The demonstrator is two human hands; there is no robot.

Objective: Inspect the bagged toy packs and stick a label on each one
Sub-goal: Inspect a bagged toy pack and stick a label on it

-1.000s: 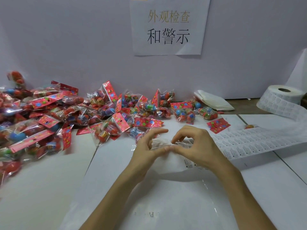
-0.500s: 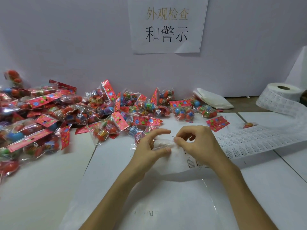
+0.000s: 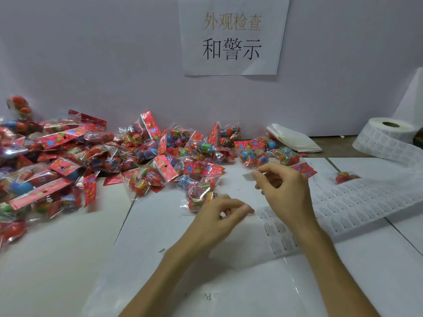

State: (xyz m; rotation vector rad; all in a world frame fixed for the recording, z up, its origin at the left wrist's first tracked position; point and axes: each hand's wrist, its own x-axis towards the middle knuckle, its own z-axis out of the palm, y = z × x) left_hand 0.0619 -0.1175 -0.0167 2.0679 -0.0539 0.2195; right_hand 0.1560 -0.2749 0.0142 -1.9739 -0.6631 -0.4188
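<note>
**Right hand** (image 3: 286, 191): raised above the table. Thumb and forefinger pinch a small white paper label (image 3: 248, 176) by one end. The label sticks out to the left of the fingertips, held clear of the table.

**Left hand** (image 3: 219, 213): low, fingers curled in. Thumb tip sits at the near end of the long white backing strip of printed labels (image 3: 343, 202). Can't tell whether it grips the strip.

**Clear bagged toy pack w/ red and yellow toys** (image 3: 199, 195): flat on the table just beyond the left hand, partly hidden by the knuckles.

**Strip, cont.:** runs right across the table to a fat white label roll (image 3: 389, 131) at rear right.

**Heap of bagged toy packs w/ red flowered header cards** (image 3: 68, 161): covers the left side and spreads along the wall to centre. One small lone pack (image 3: 345, 177) lies apart, beside the strip.

**Misc.:**
- Stack of white folded sheets (image 3: 293, 138) by the wall.
- Clear plastic sheet (image 3: 229, 282) under the forearms.
- White table (image 3: 45, 271).
- White paper sign w/ Chinese characters (image 3: 231, 35) on the wall.
</note>
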